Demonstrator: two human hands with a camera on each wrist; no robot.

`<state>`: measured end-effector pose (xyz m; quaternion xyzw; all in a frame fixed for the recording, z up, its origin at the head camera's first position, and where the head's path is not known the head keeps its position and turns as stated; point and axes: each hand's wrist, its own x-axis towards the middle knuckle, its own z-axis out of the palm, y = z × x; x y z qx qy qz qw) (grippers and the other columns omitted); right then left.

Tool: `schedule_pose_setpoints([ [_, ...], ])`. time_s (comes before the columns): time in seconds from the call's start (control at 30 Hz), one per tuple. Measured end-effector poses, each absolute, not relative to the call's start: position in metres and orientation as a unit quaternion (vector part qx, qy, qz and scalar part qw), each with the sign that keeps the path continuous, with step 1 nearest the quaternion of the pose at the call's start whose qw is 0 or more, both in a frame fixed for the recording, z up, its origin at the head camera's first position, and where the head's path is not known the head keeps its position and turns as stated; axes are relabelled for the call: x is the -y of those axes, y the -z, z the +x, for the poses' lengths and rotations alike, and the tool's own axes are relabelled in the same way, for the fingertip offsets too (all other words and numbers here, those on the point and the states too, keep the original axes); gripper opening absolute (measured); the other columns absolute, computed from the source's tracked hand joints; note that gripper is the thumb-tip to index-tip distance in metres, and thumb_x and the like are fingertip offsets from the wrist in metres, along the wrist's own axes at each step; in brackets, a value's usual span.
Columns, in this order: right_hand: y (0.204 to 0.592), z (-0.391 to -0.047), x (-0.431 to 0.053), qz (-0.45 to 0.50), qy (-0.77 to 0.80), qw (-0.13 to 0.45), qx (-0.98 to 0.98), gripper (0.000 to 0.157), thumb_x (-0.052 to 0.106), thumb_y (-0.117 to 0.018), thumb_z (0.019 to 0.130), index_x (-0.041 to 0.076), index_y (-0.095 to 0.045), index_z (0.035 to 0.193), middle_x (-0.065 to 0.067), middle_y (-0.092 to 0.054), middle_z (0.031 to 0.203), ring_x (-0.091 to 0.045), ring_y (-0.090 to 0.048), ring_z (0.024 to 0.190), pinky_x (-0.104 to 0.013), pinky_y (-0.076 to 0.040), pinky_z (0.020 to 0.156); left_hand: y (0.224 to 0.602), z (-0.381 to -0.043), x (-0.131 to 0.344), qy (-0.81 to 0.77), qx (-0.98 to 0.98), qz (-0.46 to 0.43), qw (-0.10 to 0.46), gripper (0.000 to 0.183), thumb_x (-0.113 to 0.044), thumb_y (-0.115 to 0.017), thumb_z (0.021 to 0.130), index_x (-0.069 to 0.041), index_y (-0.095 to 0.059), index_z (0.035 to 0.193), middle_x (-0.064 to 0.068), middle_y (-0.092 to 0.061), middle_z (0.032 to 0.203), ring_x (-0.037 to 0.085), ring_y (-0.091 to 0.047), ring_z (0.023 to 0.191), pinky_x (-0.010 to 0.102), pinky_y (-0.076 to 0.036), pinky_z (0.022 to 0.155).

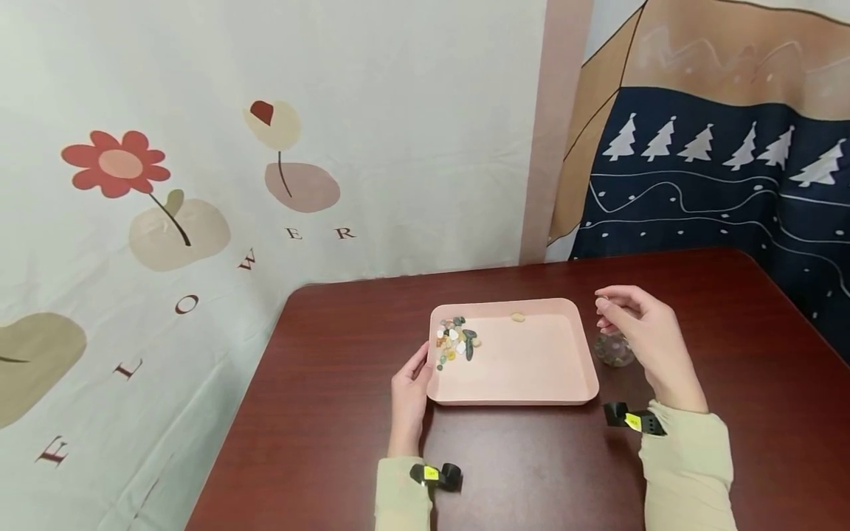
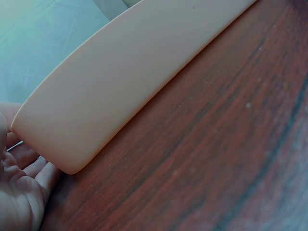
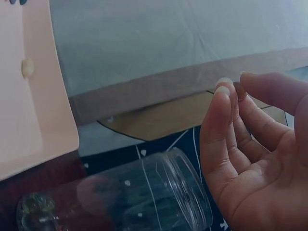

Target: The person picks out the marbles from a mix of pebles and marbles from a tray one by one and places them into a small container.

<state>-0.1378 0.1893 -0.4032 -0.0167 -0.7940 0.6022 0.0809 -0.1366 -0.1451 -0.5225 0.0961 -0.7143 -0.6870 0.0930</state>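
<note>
A pink rectangular tray rests on the table with several small coloured pebbles gathered at its left side. One pale yellow pebble lies apart near the back wall. My left hand holds the tray's left edge, its fingers against the wall and corner in the left wrist view. Above a clear jar, my right hand is raised, pinching a small brownish pebble between thumb and fingertips. The jar stands right of the tray, with some greenish pebbles at its bottom.
The dark red wooden table runs under everything. A pale curtain with flower prints hangs behind it, and a navy cloth with white trees hangs at the back right. Each sleeve carries a black wrist camera.
</note>
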Motion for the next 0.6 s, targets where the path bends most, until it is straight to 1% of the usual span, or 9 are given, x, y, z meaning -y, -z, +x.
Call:
schedule_pose_setpoints([
  [0.07, 0.404, -0.137, -0.192, -0.021, -0.600, 0.082, 0.795, 0.039, 0.037, -0.056, 0.085, 0.009, -0.056, 0.114, -0.007, -0.061, 0.092, -0.023, -0.060, 0.076, -0.022, -0.051, 0.064, 0.523, -0.137, 0.145, 0.686, 0.716, 0.095, 0.094, 0.033, -0.010, -0.055, 0.087, -0.018, -0.059, 0.119, -0.003, -0.056, 0.119, 0.010, -0.051, 0.109, 0.024, -0.044, 0.086],
  [0.17, 0.404, -0.137, -0.195, -0.026, -0.595, 0.089, 0.798, 0.039, 0.037, -0.056, 0.086, 0.009, -0.056, 0.114, -0.011, -0.061, 0.092, -0.021, -0.060, 0.074, -0.021, -0.051, 0.064, 0.523, -0.136, 0.145, 0.682, 0.718, 0.096, 0.097, 0.033, -0.010, -0.055, 0.087, -0.019, -0.059, 0.119, -0.005, -0.056, 0.119, 0.009, -0.051, 0.110, 0.023, -0.043, 0.087],
  [0.33, 0.406, -0.136, -0.202, -0.030, -0.590, 0.109, 0.799, 0.038, 0.034, -0.056, 0.086, 0.007, -0.056, 0.114, -0.013, -0.060, 0.094, -0.015, -0.060, 0.072, -0.017, -0.050, 0.064, 0.524, -0.136, 0.145, 0.679, 0.721, 0.090, 0.104, 0.034, -0.009, -0.055, 0.087, -0.017, -0.059, 0.119, -0.002, -0.056, 0.120, 0.012, -0.050, 0.111, 0.023, -0.043, 0.087],
  [0.5, 0.407, -0.136, -0.209, -0.039, -0.586, 0.125, 0.799, 0.037, 0.033, -0.057, 0.086, 0.007, -0.056, 0.113, -0.008, -0.060, 0.092, -0.014, -0.058, 0.070, -0.016, -0.049, 0.063, 0.524, -0.137, 0.145, 0.681, 0.719, 0.090, 0.102, 0.034, -0.008, -0.055, 0.087, -0.015, -0.058, 0.120, -0.002, -0.056, 0.120, 0.012, -0.050, 0.112, 0.023, -0.042, 0.088],
  [0.6, 0.409, -0.135, -0.213, -0.053, -0.583, 0.127, 0.800, 0.038, 0.033, -0.057, 0.086, 0.008, -0.057, 0.114, -0.004, -0.060, 0.092, -0.013, -0.057, 0.072, -0.015, -0.049, 0.062, 0.523, -0.137, 0.144, 0.683, 0.718, 0.093, 0.099, 0.034, -0.009, -0.055, 0.087, -0.017, -0.059, 0.119, -0.003, -0.056, 0.120, 0.011, -0.050, 0.111, 0.024, -0.042, 0.088],
])
